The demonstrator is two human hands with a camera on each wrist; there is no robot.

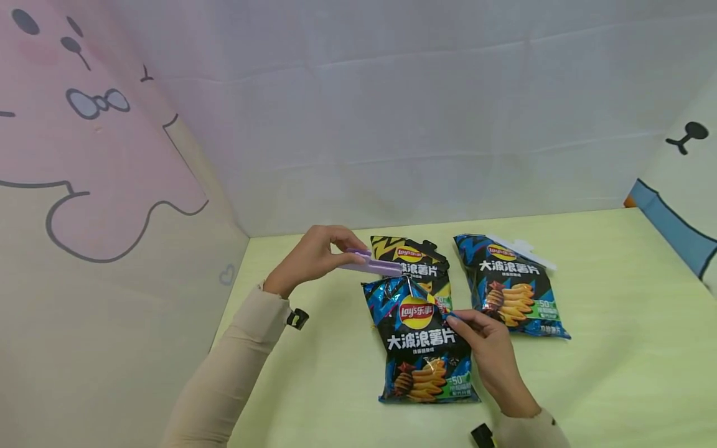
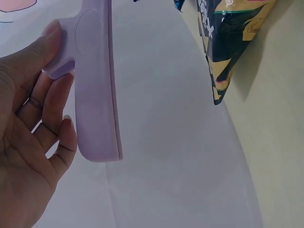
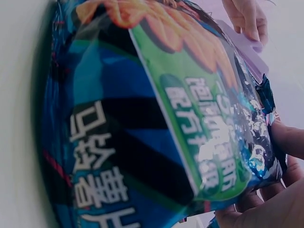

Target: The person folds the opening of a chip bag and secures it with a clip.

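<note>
My left hand (image 1: 316, 255) pinches a light purple bag clip (image 1: 376, 267) by its handle. In the left wrist view, the long bar of the clip (image 2: 95, 104) extends past the fingers. The clip is over the top edge of a blue and black chip bag (image 1: 422, 358), its far end right at the crumpled opening. My right hand (image 1: 495, 354) pinches that bag near its upper right corner between thumb and fingers. In the right wrist view, the printed front of the bag (image 3: 156, 109) fills most of the picture, with the thumb (image 3: 287, 137) on its edge.
Behind the held bag lies a yellow and black chip bag (image 1: 386, 247) with a black clip (image 1: 435, 254) across its top. To the right lies another blue chip bag (image 1: 493, 277) with a white clip (image 1: 523, 251). A pale yellow tabletop (image 1: 622, 311) meets a white back wall (image 1: 392, 124).
</note>
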